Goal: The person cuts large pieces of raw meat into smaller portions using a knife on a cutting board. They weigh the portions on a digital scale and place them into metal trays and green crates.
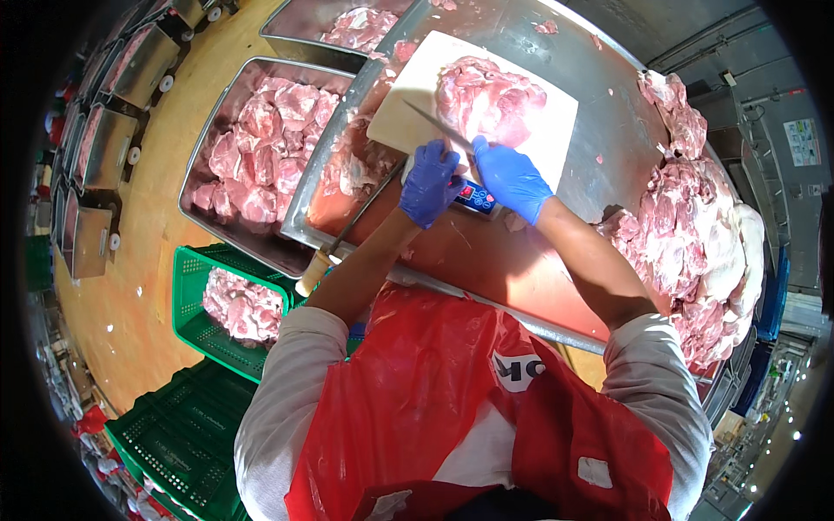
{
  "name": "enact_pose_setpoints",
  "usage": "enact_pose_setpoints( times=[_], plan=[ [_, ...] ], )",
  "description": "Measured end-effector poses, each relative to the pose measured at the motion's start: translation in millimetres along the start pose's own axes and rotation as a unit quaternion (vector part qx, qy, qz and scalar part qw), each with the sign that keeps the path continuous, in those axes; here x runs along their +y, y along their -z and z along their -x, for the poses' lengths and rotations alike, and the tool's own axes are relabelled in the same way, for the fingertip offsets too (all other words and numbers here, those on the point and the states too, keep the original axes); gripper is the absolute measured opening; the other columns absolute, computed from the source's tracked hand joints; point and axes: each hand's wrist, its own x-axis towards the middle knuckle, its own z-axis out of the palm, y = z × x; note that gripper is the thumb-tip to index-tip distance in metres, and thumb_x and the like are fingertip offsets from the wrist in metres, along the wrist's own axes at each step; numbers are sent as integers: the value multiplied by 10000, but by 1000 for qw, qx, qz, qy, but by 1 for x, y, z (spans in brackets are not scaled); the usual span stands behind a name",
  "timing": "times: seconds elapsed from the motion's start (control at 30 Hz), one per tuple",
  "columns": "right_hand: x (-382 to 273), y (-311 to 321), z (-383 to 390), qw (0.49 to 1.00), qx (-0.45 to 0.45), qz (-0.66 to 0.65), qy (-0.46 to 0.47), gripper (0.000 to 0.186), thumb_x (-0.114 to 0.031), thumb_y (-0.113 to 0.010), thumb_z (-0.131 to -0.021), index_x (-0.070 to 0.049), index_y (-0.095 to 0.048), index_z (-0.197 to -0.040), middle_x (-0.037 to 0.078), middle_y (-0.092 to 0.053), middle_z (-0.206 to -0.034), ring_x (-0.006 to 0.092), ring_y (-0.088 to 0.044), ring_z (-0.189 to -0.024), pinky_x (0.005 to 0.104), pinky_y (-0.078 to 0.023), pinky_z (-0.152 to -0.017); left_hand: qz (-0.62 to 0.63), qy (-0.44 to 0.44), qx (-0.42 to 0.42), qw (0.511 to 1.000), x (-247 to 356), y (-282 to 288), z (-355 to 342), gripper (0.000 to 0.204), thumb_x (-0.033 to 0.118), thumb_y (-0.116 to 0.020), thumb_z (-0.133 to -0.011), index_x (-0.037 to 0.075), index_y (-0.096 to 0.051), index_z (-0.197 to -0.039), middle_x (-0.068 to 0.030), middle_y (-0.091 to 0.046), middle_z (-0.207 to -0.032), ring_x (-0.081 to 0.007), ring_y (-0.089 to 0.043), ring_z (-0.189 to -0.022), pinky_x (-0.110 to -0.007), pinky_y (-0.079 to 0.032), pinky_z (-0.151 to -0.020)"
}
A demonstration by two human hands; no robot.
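My right hand [512,178], in a blue glove, is closed around the handle of a knife. The knife's blade [434,124] points to the upper left over a white cutting board [556,119]. Just beyond the blade, a large piece of raw pink meat [486,100] lies on the board. My left hand [429,184], gloved too, is at the board's near edge with its fingers curled; what they hold, if anything, is hidden. Between and below my hands shows a scale's blue panel [474,198]. A sharpening steel [311,274] with a pale handle lies left of my left forearm.
Raw meat is heaped [678,234] along the steel table's [608,69] right side. At left stand a metal bin [188,178] of meat cuts, another metal bin [295,28] behind it, and green crates [187,425]. Wheeled metal carts [109,148] line the far left floor.
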Motion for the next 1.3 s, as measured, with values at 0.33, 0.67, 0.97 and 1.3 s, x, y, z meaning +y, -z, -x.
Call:
enact_pose_setpoints(
  times=[0.33, 0.67, 0.97, 1.3],
  plan=[
    [89, 13, 164, 986, -126, 107, -30, 270, -209, -486, -995, -17, -458, -1183, 272, -638, -770, 442, -676, -727, 553, -508, -589, 110, 70, 72, 989, 12, 38, 17, 371, 88, -822, -692, 59, -629, -1008, -161, -565, -1130, -348, -609, -998, -410, -528, -826],
    [-9, -60, 75, 959, 82, -272, 17, 166, -226, -484, -1024, -64, -468, -1055, 185, -574, -636, 396, -579, -558, 491, -444, -516, 104, -75, 15, 992, 62, 131, -50, 375, 42, -822, -618, 92, -656, -951, -126, -622, -1063, -316, -637, -929, -398, -530, -814],
    [-6, -31, 140, 932, 60, -331, -132, 157, -206, -515, -1028, -52, -495, -1053, 134, -496, -569, 241, -495, -468, 420, -412, -487, -80, -112, 81, 987, -132, 244, -286, 390, 99, -711, -813, 8, -632, -1183, -151, -679, -1090, -265, -667, -950, -351, -537, -864],
    [-8, -46, 39, 436, 283, -831, -200, 219, -253, -463, -1074, -60, -503, -1170, 122, -615, -1003, 274, -668, -879, 463, -620, -752, 177, -77, -267, 944, -114, -36, -247, 366, 187, -625, -955, 23, -601, -1281, -165, -649, -1245, -253, -625, -1144, -342, -490, -994]
  ],
)
